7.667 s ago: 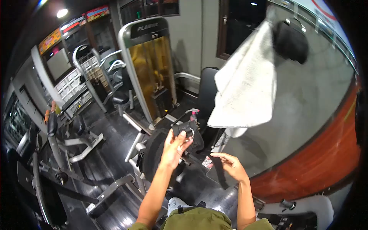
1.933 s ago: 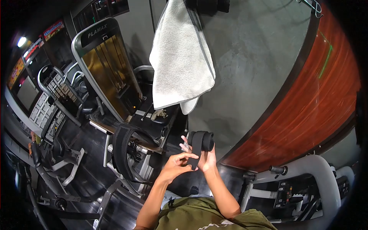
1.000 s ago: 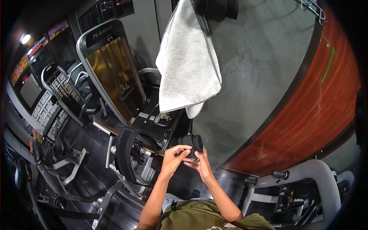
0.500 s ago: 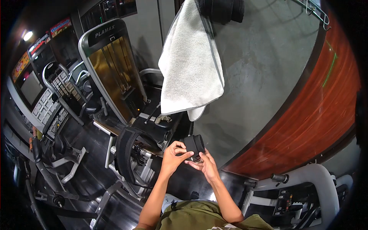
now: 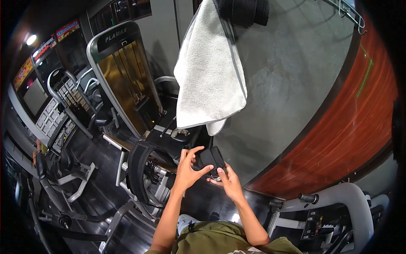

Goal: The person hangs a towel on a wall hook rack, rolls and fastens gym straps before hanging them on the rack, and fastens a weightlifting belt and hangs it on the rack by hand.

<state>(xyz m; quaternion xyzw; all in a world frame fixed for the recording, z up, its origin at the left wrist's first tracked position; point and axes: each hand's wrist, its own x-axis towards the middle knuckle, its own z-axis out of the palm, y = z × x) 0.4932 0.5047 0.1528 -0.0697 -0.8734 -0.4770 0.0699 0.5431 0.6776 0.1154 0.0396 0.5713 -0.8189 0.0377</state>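
Observation:
A black padded cuff strap (image 5: 210,158), rolled round, is held in front of my waist. At its lower end a small metal ring shows. My right hand (image 5: 228,181) grips the cuff from the right, thumb on the near side and fingers partly hidden beneath. On the left side, my left hand (image 5: 186,171) has its fingers spread, the index finger stretched toward the cuff's top and the thumb tip against or very near its side. Above both hands hangs a white towel (image 5: 211,76), with a black rolled wrap or strap (image 5: 244,12) beside its top.
A weight-stack machine (image 5: 116,76) stands at left, with a black padded belt-like loop (image 5: 139,173) on a frame nearer me. To the right curves a reddish wood panel (image 5: 330,139) below a grey surface (image 5: 287,72). A grey machine frame (image 5: 355,203) rises at lower right.
My left hand has loosened from a pinch at the cuff and spread its fingers, index finger lifting. The cuff has tilted slightly, still in my right hand.

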